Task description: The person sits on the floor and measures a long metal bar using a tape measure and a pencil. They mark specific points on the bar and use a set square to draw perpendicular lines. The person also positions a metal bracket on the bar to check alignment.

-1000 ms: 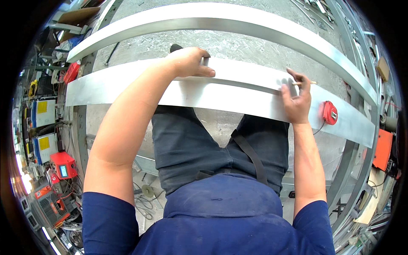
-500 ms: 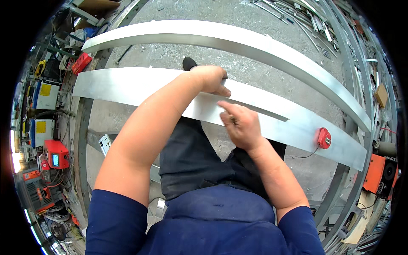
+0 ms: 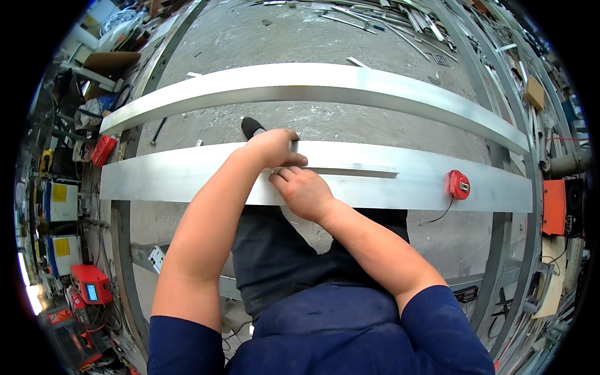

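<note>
A wide silvery metal beam [image 3: 200,169] lies crosswise in front of me. On its top rests a thin, narrow metal strip [image 3: 365,172], running to the right from under my hands. My left hand [image 3: 275,149] is bent over the strip's left part, thumb and fingers curled around it. Close against it, my right hand [image 3: 303,192] has its fingers bent and pressed together at the strip's near edge; what they hold, if anything, is hidden. A red tape measure [image 3: 459,185] with a dark cord sits farther right on the beam.
Beyond lies a second silvery beam [image 3: 312,78], parallel to the first. Grey steel rails [image 3: 120,250] support both at the sides. Red machines [image 3: 90,284] and cables crowd the left; an orange machine [image 3: 554,206] stands right. Loose metal offcuts [image 3: 400,25] lie on the far floor.
My right hand has moved left from over the strip to beside my left hand, its fingers now closed against the strip. My left hand stays on the strip. The view has shifted.
</note>
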Demonstrator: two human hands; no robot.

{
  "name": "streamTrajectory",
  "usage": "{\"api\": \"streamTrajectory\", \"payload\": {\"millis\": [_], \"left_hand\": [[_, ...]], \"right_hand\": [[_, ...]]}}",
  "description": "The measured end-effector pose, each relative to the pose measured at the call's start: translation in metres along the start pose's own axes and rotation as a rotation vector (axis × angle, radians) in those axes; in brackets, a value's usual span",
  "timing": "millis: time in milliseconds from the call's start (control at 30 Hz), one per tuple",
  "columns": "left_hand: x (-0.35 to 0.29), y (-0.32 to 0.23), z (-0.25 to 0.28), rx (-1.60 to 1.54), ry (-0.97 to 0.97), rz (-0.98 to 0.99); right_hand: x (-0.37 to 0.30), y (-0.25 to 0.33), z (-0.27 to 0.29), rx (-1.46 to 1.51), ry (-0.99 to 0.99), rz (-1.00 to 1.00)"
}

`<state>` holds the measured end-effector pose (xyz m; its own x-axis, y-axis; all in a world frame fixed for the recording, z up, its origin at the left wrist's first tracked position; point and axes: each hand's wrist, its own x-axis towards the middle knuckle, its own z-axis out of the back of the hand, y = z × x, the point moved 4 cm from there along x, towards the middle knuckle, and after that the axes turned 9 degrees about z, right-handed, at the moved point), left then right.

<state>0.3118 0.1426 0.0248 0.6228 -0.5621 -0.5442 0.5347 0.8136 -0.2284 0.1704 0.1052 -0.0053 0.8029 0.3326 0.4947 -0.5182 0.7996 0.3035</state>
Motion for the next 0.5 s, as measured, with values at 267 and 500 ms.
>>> {"api": "streamTrajectory", "payload": {"millis": [267,500], "left_hand": [[0.001,0.003,0.0,0.003,0.014,-0.016],[0.0,-0.001,0.002,-0.005,0.034,0.012]], "right_hand": [[-0.062,-0.032,0.067,-0.026,0.062,-0.134],[-0.17,-0.068,0.162,-0.119,0.02,-0.52]]}}
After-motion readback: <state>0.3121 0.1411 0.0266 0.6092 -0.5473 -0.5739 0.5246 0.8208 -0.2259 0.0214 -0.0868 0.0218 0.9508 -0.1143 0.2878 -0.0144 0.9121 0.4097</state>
